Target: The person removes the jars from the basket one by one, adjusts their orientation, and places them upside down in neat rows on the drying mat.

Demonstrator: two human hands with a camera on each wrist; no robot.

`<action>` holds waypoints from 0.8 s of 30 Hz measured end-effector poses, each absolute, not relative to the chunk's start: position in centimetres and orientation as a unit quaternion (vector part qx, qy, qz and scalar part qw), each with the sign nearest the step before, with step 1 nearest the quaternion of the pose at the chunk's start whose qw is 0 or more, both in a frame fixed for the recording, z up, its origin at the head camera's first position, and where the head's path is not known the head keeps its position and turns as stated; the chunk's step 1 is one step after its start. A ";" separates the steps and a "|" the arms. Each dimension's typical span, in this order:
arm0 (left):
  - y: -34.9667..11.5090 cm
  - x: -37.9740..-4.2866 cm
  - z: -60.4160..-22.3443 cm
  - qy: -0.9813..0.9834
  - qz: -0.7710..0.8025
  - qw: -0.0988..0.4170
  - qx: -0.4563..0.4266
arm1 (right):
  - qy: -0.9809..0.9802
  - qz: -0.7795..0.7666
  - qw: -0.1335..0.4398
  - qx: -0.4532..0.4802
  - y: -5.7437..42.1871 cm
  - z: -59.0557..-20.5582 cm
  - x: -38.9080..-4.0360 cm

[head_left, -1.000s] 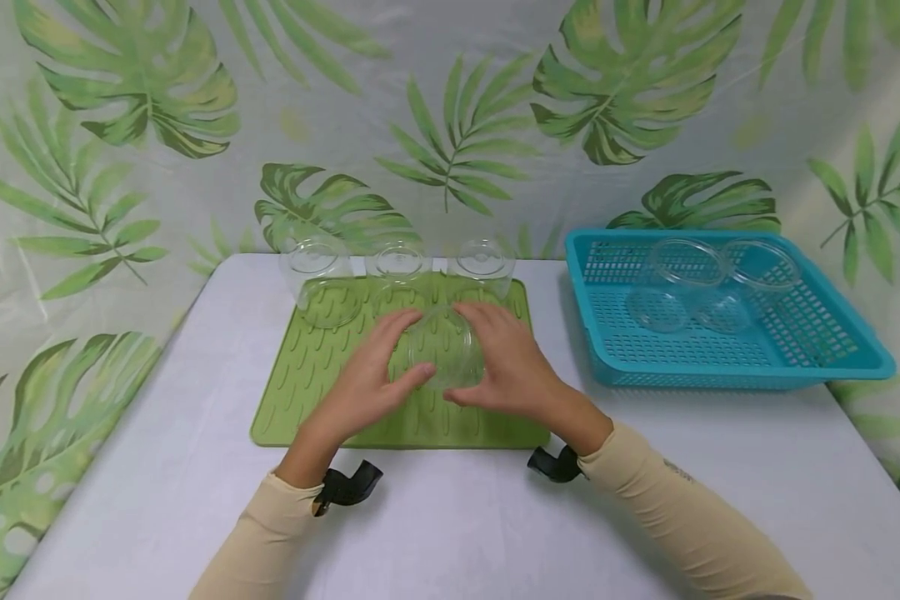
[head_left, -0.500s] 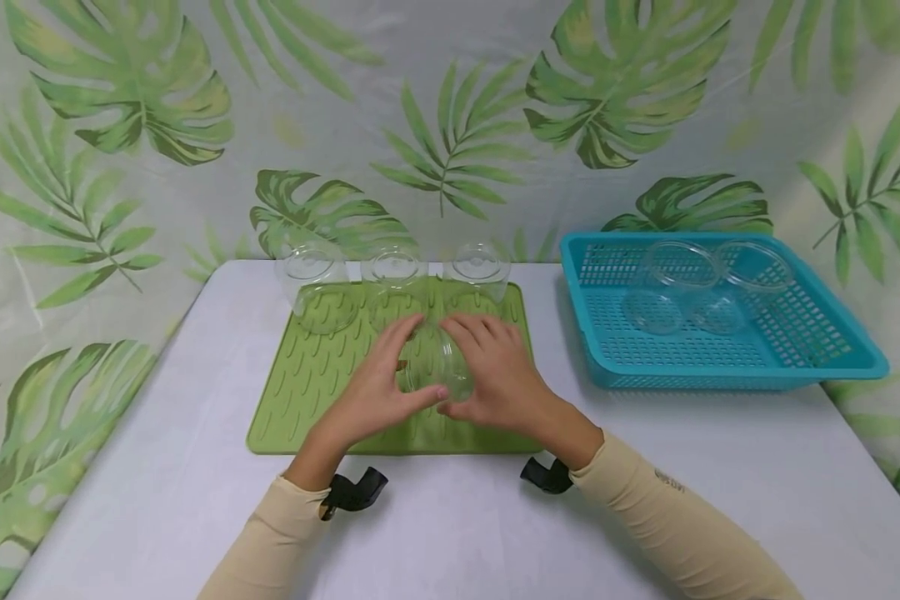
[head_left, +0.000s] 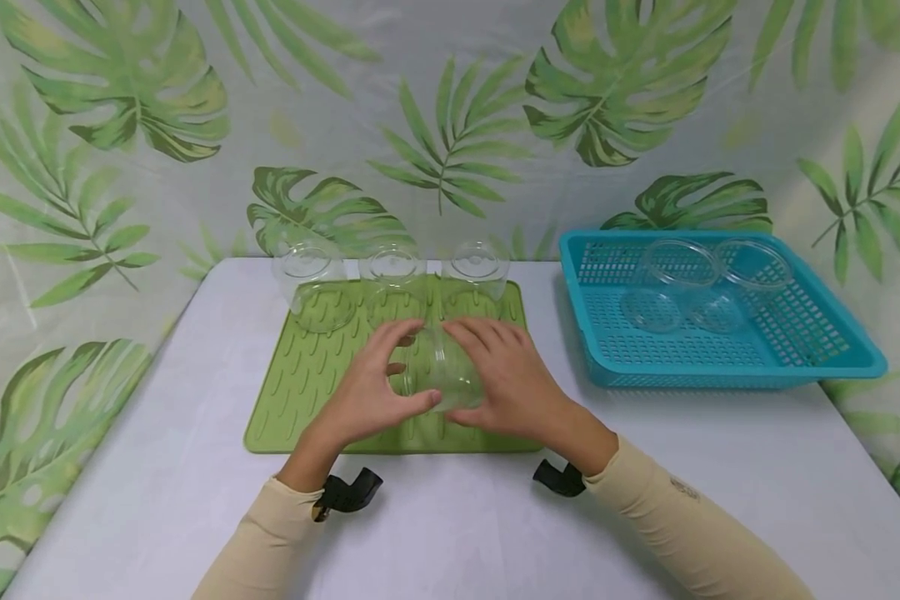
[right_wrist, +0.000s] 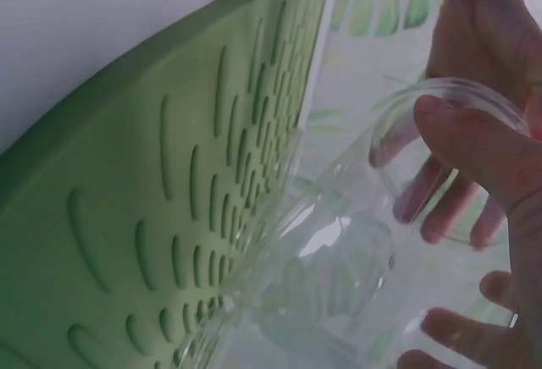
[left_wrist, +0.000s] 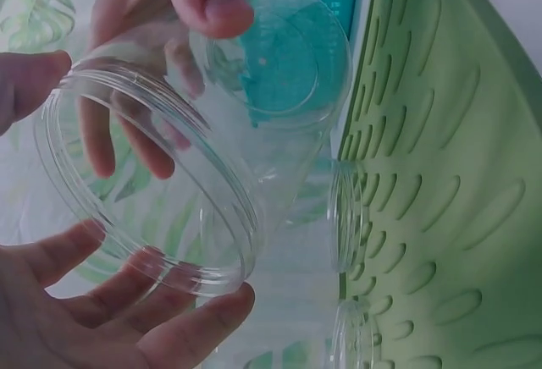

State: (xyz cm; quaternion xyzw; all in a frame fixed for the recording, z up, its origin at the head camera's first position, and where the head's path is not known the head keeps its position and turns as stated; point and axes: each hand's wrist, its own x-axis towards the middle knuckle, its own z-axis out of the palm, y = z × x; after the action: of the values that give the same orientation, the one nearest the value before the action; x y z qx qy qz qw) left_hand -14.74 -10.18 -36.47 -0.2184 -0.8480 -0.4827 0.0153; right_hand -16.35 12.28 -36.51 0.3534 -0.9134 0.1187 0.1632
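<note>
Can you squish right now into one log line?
left hand + right hand: hold clear cup | three cups: upside down on mat | two cups: in basket

Versus a second ago: clear jar (head_left: 459, 379) turned between the hands; its rim (head_left: 439, 354), then a rounded arch, now nearly edge-on along 12–6. Left hand (head_left: 367, 390) and right hand (head_left: 517, 379) shifted slightly toward 6 o'clock, farther from the 12 o'clock jar row (head_left: 392, 287).
</note>
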 end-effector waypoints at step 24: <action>-12.8 -14.1 -35.3 -0.818 -0.525 0.022 -0.235 | -0.891 0.276 0.107 0.344 14.9 -36.7 -16.5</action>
State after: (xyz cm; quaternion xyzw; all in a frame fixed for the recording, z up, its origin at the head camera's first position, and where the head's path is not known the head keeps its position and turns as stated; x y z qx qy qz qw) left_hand -14.11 -12.79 -35.29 -0.2353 -0.8175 -0.5252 0.0216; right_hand -16.47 14.92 -36.71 0.3439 -0.8910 0.2764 0.1074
